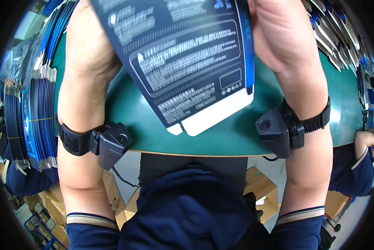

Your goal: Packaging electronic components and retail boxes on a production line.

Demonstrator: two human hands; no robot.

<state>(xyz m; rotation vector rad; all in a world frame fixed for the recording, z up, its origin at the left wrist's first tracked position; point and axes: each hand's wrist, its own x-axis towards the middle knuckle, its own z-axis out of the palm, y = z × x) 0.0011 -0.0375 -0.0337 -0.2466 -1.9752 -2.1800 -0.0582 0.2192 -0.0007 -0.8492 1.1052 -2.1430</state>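
A dark blue carton (187, 62) with pale print, a bright blue side and a white flap (220, 114) at its near end is held up, tilted, over the green table. It looks like a flat or partly folded packaging box. My left hand (93, 46) is at its left edge, fingers hidden behind it. At the carton's right edge, my right hand (274, 35) grips it, with the fingertips cut off by the upper rim. Print on the carton is slightly smeared by motion.
Banded stacks of flat dark blue cartons (41, 116) stand at the left of the green table (132, 121). More flat cartons (326, 31) lie at the far right. Cardboard boxes (260, 191) sit below the table edge. Co-workers' arms (364, 146) show at both sides.
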